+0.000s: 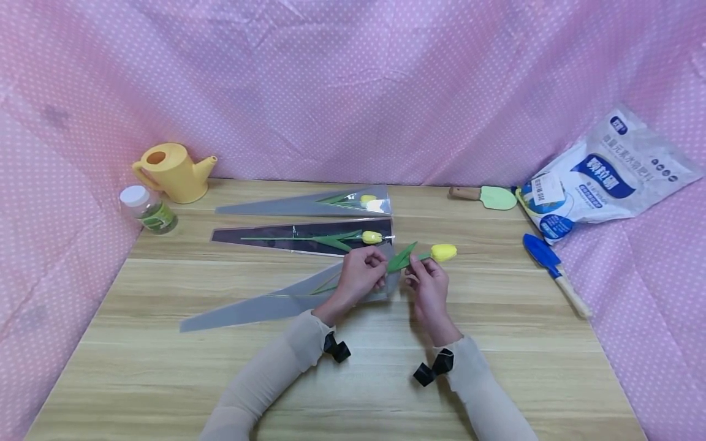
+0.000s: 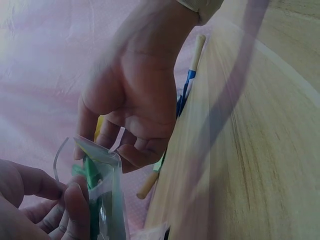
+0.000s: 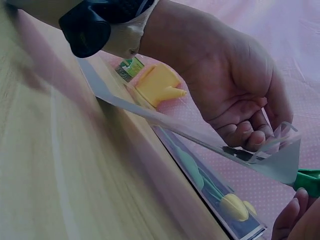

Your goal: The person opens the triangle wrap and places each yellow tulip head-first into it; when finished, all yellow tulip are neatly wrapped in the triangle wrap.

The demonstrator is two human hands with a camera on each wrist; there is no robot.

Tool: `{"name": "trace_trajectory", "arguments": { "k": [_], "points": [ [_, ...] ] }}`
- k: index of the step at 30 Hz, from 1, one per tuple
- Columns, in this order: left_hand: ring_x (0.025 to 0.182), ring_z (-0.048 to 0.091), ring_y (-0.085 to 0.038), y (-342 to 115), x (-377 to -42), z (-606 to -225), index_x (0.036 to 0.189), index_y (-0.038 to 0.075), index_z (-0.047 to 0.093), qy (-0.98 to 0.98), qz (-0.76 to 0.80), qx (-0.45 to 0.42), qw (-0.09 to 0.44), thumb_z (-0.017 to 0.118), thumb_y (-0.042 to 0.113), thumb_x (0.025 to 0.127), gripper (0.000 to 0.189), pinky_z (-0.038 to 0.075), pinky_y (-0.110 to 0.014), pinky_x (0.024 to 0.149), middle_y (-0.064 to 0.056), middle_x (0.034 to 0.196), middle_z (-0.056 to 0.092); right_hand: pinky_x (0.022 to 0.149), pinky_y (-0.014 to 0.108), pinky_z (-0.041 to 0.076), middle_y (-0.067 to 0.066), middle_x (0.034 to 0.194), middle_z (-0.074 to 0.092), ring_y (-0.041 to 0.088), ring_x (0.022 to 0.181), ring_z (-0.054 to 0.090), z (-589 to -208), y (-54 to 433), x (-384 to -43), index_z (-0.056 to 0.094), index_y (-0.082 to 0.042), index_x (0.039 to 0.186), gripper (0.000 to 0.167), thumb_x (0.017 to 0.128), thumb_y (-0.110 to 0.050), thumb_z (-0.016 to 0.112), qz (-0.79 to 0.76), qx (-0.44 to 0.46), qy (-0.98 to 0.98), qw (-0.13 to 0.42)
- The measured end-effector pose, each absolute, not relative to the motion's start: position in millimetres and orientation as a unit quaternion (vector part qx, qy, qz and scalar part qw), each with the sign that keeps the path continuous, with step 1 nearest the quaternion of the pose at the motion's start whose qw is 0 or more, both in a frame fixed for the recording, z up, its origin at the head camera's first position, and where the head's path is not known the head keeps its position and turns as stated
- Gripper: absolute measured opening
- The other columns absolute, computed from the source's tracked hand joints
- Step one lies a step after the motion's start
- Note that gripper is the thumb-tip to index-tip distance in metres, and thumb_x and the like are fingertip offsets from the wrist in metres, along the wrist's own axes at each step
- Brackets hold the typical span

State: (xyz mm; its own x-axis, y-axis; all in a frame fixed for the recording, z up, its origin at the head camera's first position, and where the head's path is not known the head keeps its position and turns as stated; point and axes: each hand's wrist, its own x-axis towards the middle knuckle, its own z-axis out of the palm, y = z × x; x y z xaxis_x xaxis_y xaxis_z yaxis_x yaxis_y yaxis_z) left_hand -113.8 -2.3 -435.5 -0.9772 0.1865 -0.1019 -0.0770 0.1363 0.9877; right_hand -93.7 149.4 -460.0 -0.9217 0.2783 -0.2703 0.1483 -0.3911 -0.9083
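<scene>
My left hand (image 1: 361, 275) pinches the open wide end of a clear, grey-tinted tapered flower sleeve (image 1: 231, 316), nearest of three on the table. In the right wrist view the left fingertips (image 3: 255, 141) are at the sleeve's mouth, whose film bulges. My right hand (image 1: 430, 288) pinches a yellow tulip (image 1: 444, 252) by its stem and green leaves, just right of that mouth. The tulip's thin stem runs left inside the sleeve, with its head and upper leaves outside. In the left wrist view, green leaf (image 2: 91, 172) shows at the sleeve's opening, between both hands.
Behind lie a dark sleeve (image 1: 254, 236) and a grey sleeve (image 1: 265, 203), each with a yellow tulip. A yellow watering can (image 1: 179, 174) and a white-capped bottle (image 1: 150, 211) stand left. At right are a green trowel (image 1: 496, 197), a blue trowel (image 1: 543, 254) and a white bag (image 1: 612, 171).
</scene>
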Motion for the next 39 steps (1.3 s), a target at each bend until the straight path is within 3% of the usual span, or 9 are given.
{"name": "trace_trajectory", "arguments": {
  "k": [19,27,33,39],
  "points": [
    [0.048,0.059,-0.011,-4.6,-114.1,-431.9,0.091,-0.004,0.07,0.751,0.654,0.045,0.083,0.064,-0.004,0.089,0.006,0.056,-0.026,0.048,-0.021,0.075,0.069,0.07,0.021,0.05,-0.01,0.079,0.067,0.006,0.073,0.061,-466.5,142.3,-86.7,0.069,-0.021,0.082,0.018,0.098,-0.018,0.064,0.82,-0.182,-0.542,-0.03],
    [0.048,0.058,-0.009,-5.2,-114.6,-431.3,0.093,-0.006,0.069,0.746,0.659,0.046,0.081,0.064,-0.003,0.089,0.007,0.053,-0.024,0.046,-0.02,0.076,0.069,0.081,0.02,0.056,-0.005,0.097,0.067,0.009,0.088,0.063,-464.3,150.1,-84.2,0.065,-0.015,0.104,0.011,0.103,-0.015,0.054,0.896,-0.157,-0.412,-0.055],
    [0.047,0.058,-0.008,-5.3,-115.9,-432.9,0.091,-0.007,0.068,0.741,0.665,0.052,0.075,0.064,-0.004,0.088,0.006,0.053,-0.024,0.045,-0.018,0.073,0.068,0.076,0.02,0.057,-0.003,0.087,0.069,0.01,0.082,0.066,-464.3,153.5,-85.3,0.065,-0.014,0.097,0.014,0.103,-0.016,0.053,0.911,-0.179,-0.367,-0.061],
    [0.047,0.058,-0.009,-4.8,-115.9,-433.8,0.088,-0.006,0.068,0.739,0.667,0.053,0.073,0.064,-0.005,0.087,0.004,0.054,-0.026,0.045,-0.02,0.072,0.068,0.07,0.019,0.057,-0.004,0.09,0.066,0.01,0.079,0.065,-460.7,148.0,-87.5,0.065,-0.015,0.091,0.01,0.1,-0.014,0.059,0.9,-0.186,-0.392,-0.03]
  ]
}}
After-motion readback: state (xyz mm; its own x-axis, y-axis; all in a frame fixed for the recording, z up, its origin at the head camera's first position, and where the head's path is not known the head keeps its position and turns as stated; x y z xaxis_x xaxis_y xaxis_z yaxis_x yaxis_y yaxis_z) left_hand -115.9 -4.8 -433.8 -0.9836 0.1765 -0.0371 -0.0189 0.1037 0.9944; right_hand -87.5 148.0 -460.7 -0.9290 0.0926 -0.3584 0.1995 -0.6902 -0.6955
